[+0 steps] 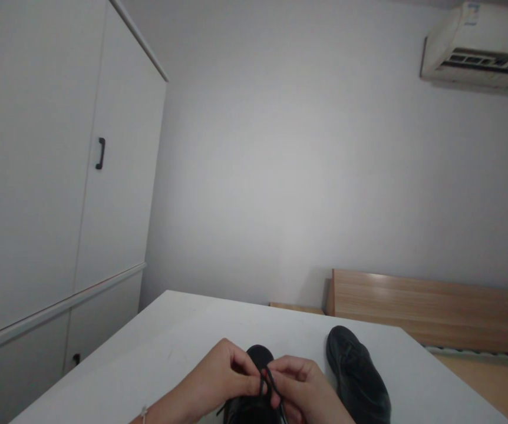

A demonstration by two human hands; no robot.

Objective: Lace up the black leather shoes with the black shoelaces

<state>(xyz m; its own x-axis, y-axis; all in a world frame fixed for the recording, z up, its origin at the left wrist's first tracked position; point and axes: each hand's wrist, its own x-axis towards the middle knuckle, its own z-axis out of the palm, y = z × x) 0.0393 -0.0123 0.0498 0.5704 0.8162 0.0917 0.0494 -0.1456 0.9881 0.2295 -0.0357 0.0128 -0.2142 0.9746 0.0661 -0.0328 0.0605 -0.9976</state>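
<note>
A black shoe (259, 355) lies on the white table at the bottom of the view, its toe pointing away from me and its near end cut off by the frame. Over its front, my left hand (231, 377) pinches a black shoelace (272, 381) between thumb and fingers. My right hand (300, 386) grips the lace close beside it, fingertips almost meeting the left ones. The lace bends into loops between both hands; how it crosses is partly hidden by the fingers. To the right, a second black shoe (360, 377) rests apart, touched by neither hand.
The white table (201, 321) spreads around the shoes. On the left stands a white wardrobe (121, 176) with dark handles. Behind the table at right is a wooden headboard (413, 300) against the wall, with an air conditioner (484, 47) high above.
</note>
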